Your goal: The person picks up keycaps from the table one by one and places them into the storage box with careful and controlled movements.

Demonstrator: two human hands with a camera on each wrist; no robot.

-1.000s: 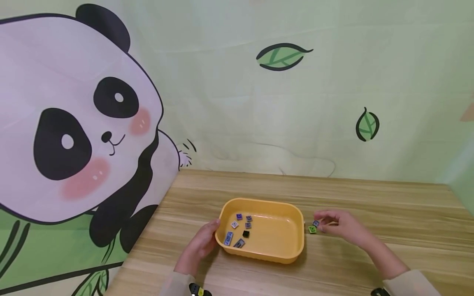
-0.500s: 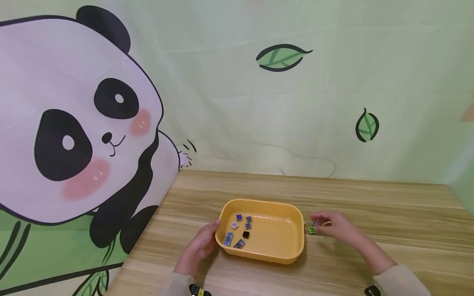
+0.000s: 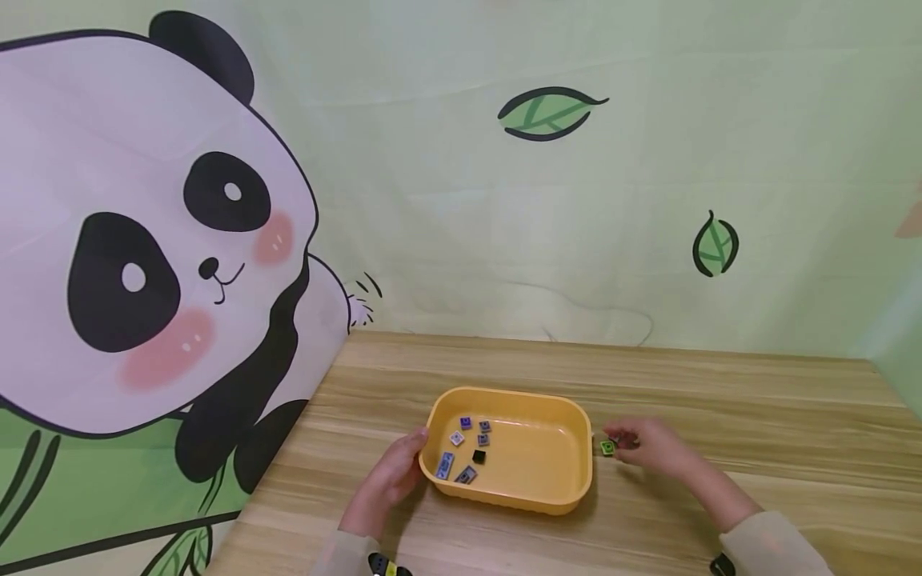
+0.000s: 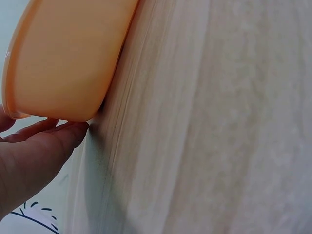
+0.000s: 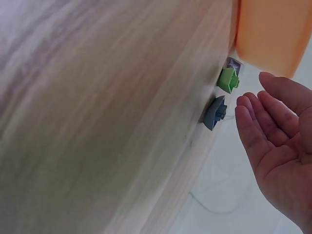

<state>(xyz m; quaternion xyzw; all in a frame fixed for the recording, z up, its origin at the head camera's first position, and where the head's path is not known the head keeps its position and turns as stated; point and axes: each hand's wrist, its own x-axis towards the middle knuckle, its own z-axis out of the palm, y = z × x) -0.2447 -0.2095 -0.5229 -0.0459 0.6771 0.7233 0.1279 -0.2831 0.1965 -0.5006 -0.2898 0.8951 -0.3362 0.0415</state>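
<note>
My left hand (image 3: 391,476) is at the left end of the yellow tray (image 3: 519,500); in the left wrist view its fingers (image 4: 46,141) touch the outside wall. Beyond the tray's right end, my right hand (image 3: 659,446) is beside a few small keycaps, its fingers loosely bent with nothing held. In the right wrist view a green keycap (image 5: 227,80) and a dark blue-grey keycap (image 5: 213,113) lie on their sides or upturned, stems showing, near the fingertips. A greyish-purple keycap (image 5: 235,64) sits behind the green one. The head view shows the right fingers partly covering this group.
Inside the tray, toward its left side, are several keycaps, among them a black one (image 3: 479,457), a white one (image 3: 457,438) and a long blue-grey one (image 3: 445,466). A wooden table (image 3: 756,416) carries everything, with a panda-printed cloth (image 3: 576,240) behind.
My right hand has shifted slightly left and then down over the keycaps, now covering the blue-grey one beside the green one. The left hand and tray stay in place.
</note>
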